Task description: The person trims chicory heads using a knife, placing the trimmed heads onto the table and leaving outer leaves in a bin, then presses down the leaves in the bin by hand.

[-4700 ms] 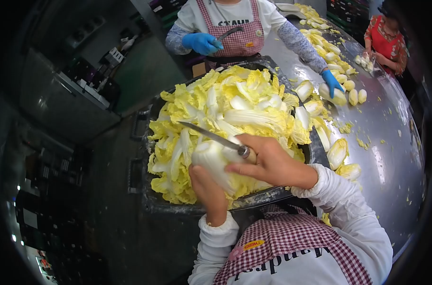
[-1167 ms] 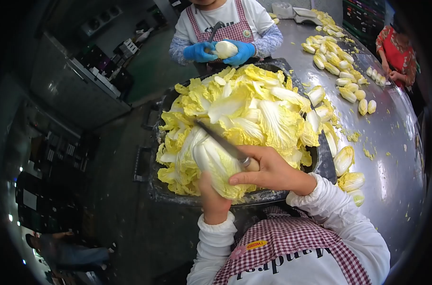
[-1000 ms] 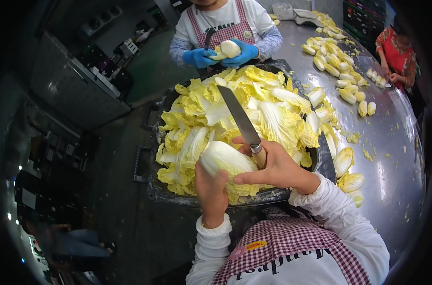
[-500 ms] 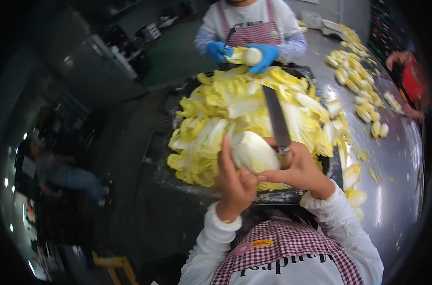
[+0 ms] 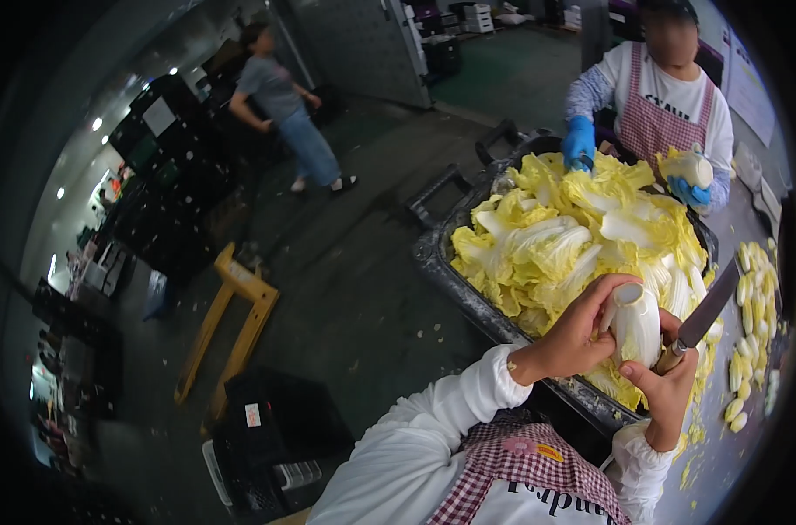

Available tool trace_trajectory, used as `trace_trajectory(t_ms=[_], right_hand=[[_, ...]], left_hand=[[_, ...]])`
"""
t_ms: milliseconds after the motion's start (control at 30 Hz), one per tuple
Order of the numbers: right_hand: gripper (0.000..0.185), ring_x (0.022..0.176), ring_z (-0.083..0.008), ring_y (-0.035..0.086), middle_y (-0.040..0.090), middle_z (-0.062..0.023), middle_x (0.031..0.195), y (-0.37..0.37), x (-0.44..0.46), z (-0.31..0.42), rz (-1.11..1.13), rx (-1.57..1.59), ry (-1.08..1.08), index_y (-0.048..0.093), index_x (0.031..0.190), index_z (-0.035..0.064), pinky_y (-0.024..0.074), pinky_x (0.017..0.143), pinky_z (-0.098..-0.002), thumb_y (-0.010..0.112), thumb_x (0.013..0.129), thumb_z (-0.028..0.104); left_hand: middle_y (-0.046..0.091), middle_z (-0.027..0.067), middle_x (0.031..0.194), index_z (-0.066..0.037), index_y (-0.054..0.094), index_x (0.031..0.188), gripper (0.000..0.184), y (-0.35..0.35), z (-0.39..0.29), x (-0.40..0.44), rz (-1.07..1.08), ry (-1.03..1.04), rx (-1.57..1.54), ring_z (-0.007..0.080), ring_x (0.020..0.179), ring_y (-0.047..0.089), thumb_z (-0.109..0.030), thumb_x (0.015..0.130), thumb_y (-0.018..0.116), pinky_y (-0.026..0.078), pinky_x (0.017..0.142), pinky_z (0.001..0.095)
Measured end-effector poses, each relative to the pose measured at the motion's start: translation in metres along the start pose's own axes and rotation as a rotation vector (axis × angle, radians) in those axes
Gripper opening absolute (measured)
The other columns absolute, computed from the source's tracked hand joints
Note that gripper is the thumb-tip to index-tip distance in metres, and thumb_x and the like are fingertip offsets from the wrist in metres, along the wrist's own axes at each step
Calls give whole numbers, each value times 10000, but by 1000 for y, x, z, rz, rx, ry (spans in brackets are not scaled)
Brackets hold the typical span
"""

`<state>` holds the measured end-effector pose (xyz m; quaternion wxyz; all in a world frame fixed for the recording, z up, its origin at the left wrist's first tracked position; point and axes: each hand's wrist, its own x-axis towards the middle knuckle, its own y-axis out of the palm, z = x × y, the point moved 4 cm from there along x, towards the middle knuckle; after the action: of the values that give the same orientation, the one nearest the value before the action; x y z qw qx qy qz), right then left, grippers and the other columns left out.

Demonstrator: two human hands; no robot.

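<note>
A trimmed napa cabbage heart, pale with its cut root end up, is held in front of me over a heap of leaves. My left hand is closed around its left side, fingers near the cut end. In my right hand is a knife with a wooden handle, its blade pointing up and right, away from the heart. The right thumb also rests against the heart's lower part. Below lie loose yellow-white cabbage leaves filling a black bin.
Across the bin, a co-worker in blue gloves holds another cabbage piece. Small yellow heads lie on the metal table at right. A yellow pallet jack and a walking person are at left.
My view has swung left, so the bin and hands appear further right. The heart has turned more upright, cut end up. The co-worker's gloved hands have moved apart.
</note>
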<state>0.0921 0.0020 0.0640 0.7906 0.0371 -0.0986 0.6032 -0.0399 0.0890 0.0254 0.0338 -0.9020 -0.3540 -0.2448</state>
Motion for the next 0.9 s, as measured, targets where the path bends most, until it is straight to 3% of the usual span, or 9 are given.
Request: trace_trajectory(t_ms=[133, 200, 300, 333, 433, 500, 633, 867, 900], right_hand=[[683, 999, -212, 569, 607, -125, 1058, 2, 1, 0, 4, -30, 17, 527, 1167, -76, 417, 918, -328, 828, 583, 112], [758, 1016, -203, 562, 599, -123, 1082, 4, 4, -4, -16, -4, 46, 500, 1205, -73, 425, 912, -327, 872, 584, 153], [913, 1021, -167, 548, 576, -102, 1106, 12, 6, 0, 54, -98, -173, 451, 1239, -53, 447, 882, -303, 913, 524, 278], [825, 985, -156, 559, 589, -91, 1051, 11, 6, 3, 16, -163, -190, 493, 1189, -45, 458, 859, -301, 917, 536, 229], [708, 955, -158, 573, 611, -98, 1005, 6, 8, 4, -18, -294, -129, 535, 1144, -41, 468, 833, -302, 879, 560, 165], [625, 898, -195, 602, 625, -124, 965, 7, 5, 10, -88, -418, -255, 562, 1109, -37, 474, 810, -306, 824, 566, 124], [676, 800, -286, 622, 607, -157, 927, 3, 2, 25, -102, -657, -480, 545, 1152, -20, 490, 743, -330, 823, 552, 121], [683, 788, -310, 630, 605, -170, 906, -1, -7, 31, -171, -734, -491, 542, 1176, -13, 509, 702, -348, 817, 572, 145], [666, 812, -286, 642, 622, -168, 939, -3, -8, 31, -160, -707, -478, 538, 1178, -25, 511, 718, -336, 803, 589, 136]], left_hand=[[447, 85, 1226, -52, 331, 1350, 681, -2, 12, 0, 5, -104, -185, 168, 1160, 441, 123, 709, 477, 376, 967, 293], [455, 86, 1207, -44, 329, 1340, 655, -3, 10, 2, -113, 9, -66, 165, 1151, 445, 111, 716, 456, 387, 956, 293], [438, 126, 1213, -9, 314, 1330, 626, 2, 6, 0, -181, 11, 110, 194, 1141, 452, 82, 725, 445, 392, 959, 314], [432, 147, 1217, 5, 308, 1328, 627, 2, 1, 0, -233, 72, 218, 212, 1140, 457, 76, 722, 450, 393, 960, 324], [418, 196, 1220, 14, 283, 1334, 644, 3, -5, 2, -150, 131, 409, 283, 1142, 454, 67, 718, 466, 396, 959, 340], [409, 210, 1228, 1, 268, 1341, 655, 6, -7, 3, -98, 171, 482, 315, 1144, 444, 84, 722, 464, 391, 961, 347], [410, 208, 1238, -10, 273, 1342, 642, 7, -18, 14, 2, 178, 461, 306, 1152, 447, 123, 748, 477, 374, 978, 357], [419, 180, 1257, 7, 299, 1336, 581, 5, -24, 23, 118, 160, 547, 286, 1181, 450, 73, 804, 524, 359, 999, 349], [451, 152, 1241, 8, 317, 1331, 546, 4, -23, 24, 116, 112, 534, 240, 1163, 464, 74, 822, 504, 370, 982, 325]])
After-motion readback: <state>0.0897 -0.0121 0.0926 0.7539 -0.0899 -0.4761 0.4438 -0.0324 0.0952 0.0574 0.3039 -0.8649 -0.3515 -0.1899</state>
